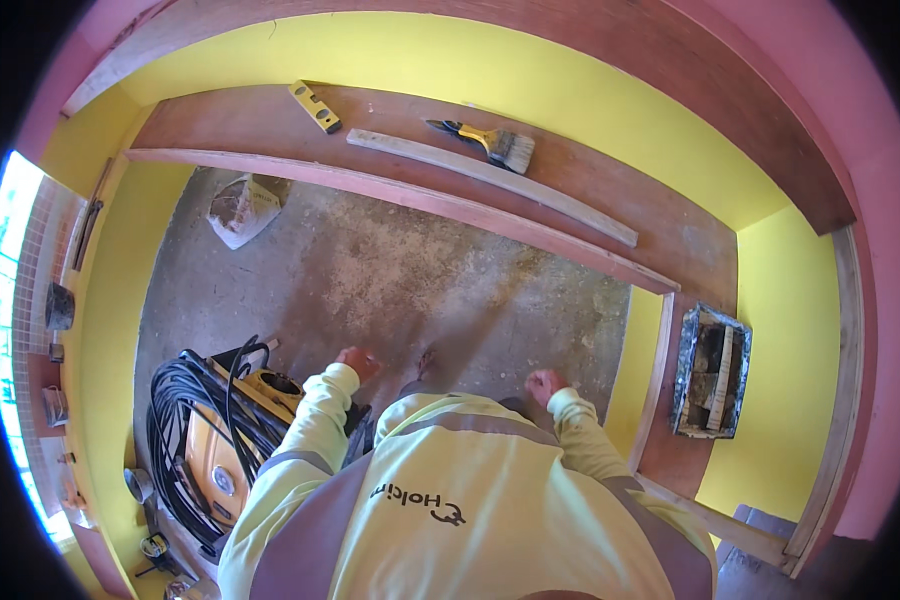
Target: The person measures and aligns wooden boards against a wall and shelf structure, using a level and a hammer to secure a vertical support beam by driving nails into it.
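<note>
Stretching beyond the person's fingers (367, 365) is a brown wooden shelf (235, 117), with a yellow machine (205, 440) bearing a black coil (165, 425) near their left, a dark tray (685, 378) to their right, and the left hand (356, 361) and right hand (545, 386) loosely curled, whether around anything one cannot tell.

Printed on the pale yellow shirt (490, 545), bodyward of the left hand (357, 363) and right hand (545, 385): one dark word (407, 495), upside down, with a small emblem (448, 515) beside it.
</note>
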A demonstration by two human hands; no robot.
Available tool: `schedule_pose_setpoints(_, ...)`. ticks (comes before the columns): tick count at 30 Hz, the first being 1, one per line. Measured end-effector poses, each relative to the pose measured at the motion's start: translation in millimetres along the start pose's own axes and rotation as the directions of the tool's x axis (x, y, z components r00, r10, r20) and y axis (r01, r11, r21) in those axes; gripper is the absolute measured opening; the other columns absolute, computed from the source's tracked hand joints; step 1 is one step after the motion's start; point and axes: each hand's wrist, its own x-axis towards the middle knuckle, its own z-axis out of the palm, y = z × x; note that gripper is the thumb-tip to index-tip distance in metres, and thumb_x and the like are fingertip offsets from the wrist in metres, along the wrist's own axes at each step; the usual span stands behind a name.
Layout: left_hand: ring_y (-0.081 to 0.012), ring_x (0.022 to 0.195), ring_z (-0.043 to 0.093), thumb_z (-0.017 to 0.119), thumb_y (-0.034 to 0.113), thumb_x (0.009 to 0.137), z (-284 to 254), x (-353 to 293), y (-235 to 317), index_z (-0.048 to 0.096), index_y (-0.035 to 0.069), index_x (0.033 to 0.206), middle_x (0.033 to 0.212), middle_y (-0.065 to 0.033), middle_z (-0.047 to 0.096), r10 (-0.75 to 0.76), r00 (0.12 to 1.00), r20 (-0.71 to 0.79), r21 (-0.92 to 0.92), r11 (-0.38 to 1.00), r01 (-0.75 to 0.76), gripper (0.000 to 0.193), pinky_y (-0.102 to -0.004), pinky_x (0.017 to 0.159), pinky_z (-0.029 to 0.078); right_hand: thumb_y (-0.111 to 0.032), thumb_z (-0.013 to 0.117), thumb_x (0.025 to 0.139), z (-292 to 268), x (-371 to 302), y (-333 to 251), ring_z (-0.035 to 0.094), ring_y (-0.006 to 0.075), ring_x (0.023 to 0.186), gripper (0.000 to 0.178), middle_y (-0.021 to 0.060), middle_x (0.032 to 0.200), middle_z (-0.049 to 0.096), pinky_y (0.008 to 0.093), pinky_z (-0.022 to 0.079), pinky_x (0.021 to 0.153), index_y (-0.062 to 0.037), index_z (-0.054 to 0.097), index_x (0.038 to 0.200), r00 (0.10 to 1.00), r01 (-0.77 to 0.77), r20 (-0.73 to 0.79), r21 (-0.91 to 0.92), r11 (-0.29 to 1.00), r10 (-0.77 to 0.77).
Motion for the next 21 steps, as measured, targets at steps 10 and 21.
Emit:
schedule_pose_setpoints(10,-0.0368,0.076,0.063,0.055,0.040,0.078,13.5,46.5,-83.0,0.067,0.015,0.081,0.082,-0.0149,0.065,-0.159,0.978,-0.131,0.040,0.985,0.166,0.028,-0.0479,0.065,0.051,-0.016,0.057,0.085,-41.4,115.8,-70.3,0.061,0.0125,0.057,0.016,0.0058,0.069,0.065,0.0289,0.050,0.056,-0.0019,0.066,0.083,0.986,0.156,0.042,0.117,0.981,-0.162)
schedule_pose_setpoints(21,-0.0329,0.091,0.064,0.056,0.041,0.083,44.9,-58.2,-20.1,0.066,0.010,0.100,0.097,-0.0137,0.067,-0.395,0.918,0.024,-0.295,0.875,0.384,0.037,-0.0412,0.083,0.050,-0.023,0.060,0.082,-47.0,216.4,-251.8,0.066,0.0167,0.065,0.021,0.0087,0.075,0.069,0.0308,0.053,0.066,-0.0046,0.068,0.089,0.783,0.559,0.408,-0.132,0.819,-0.469)
